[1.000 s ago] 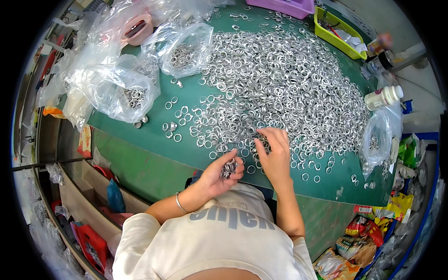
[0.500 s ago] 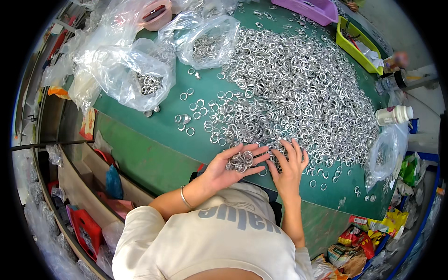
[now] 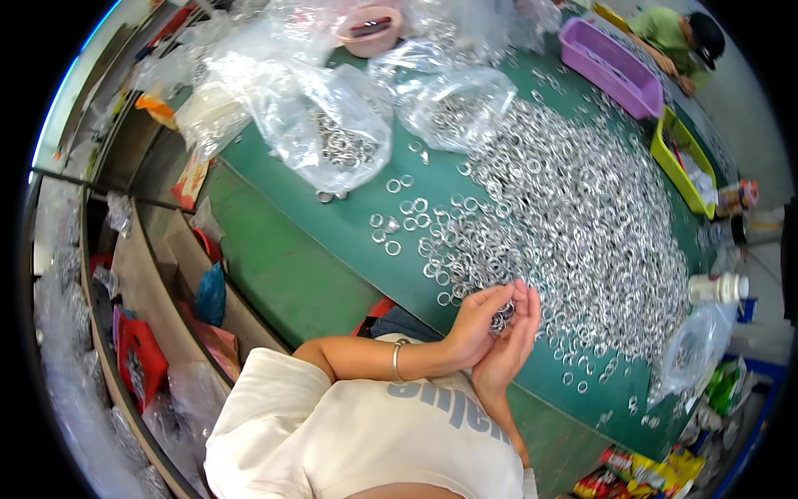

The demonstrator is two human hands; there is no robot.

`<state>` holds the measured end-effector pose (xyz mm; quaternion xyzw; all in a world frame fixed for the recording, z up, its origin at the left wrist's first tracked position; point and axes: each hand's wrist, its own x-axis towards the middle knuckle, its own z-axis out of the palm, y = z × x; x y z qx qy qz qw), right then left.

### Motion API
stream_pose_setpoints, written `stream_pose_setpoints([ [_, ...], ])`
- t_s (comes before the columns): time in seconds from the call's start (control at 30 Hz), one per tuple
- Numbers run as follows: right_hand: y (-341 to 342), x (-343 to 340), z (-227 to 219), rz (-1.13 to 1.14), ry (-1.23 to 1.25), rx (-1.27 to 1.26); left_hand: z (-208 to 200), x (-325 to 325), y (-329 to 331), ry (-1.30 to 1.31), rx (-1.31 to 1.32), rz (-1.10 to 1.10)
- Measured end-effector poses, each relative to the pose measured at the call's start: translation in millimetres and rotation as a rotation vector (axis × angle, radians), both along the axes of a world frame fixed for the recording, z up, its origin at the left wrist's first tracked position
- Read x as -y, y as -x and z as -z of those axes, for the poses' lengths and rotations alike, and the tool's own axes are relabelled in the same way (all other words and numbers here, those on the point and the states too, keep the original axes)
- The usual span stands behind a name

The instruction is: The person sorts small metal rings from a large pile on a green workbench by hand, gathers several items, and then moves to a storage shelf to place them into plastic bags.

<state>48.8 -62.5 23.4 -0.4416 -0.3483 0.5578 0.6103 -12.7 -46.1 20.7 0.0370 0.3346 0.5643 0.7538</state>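
— What have you got?

— A small bunch of silver rings (image 3: 502, 317). My left hand (image 3: 475, 327) and my right hand (image 3: 510, 343) are close together like a little cup, and the rings are tucked in between.

— Where is that?

— Over the near edge of the green tabletop (image 3: 332, 224), right by a great big pile of rings (image 3: 582, 216). I can't tell if my fingertips touch the pile.

— What else is close?

— Some loose rings (image 3: 393, 248) lie to the left of the pile. Past them are two clear bags (image 3: 291, 137) with more rings inside, and a pink bowl (image 3: 370, 46) sits behind those.

— And on the other side?

— A purple basket (image 3: 605, 78) and a yellow-green tray (image 3: 671, 166) are past the pile. A white bottle (image 3: 717, 289) is at the right, near another bag (image 3: 705, 333). Beyond the basket there's a person (image 3: 665, 33) in a green top.
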Motion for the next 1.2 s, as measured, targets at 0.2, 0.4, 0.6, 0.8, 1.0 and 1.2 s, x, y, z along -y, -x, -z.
stream_pose_setpoints([
  [0.2,-17.8,0.0,7.6,-0.095,0.016,0.021,-16.0,-7.7,71.1,0.015,0.234,-0.045],
  [0.4,-36.1,5.7,19.3,-0.076,0.103,0.104,-71.3,-53.1,174.1,-0.068,0.179,-0.805],
  [0.6,-36.9,3.4,14.6,-0.11,0.13,0.129,-68.0,-85.5,225.0,-0.193,-0.092,-0.835],
  [0.8,-46.7,3.5,15.4,-0.153,0.122,0.305,-72.4,-73.3,195.0,-0.156,-0.674,-0.822],
  [1.0,-42.9,-18.0,4.6,-0.21,-0.038,0.761,-35.9,-12.5,139.8,-0.593,-1.173,-0.268],
  [1.2,-19.5,-35.3,10.2,-0.358,-0.459,1.341,13.0,-8.8,101.9,-0.619,-1.672,-0.01],
])
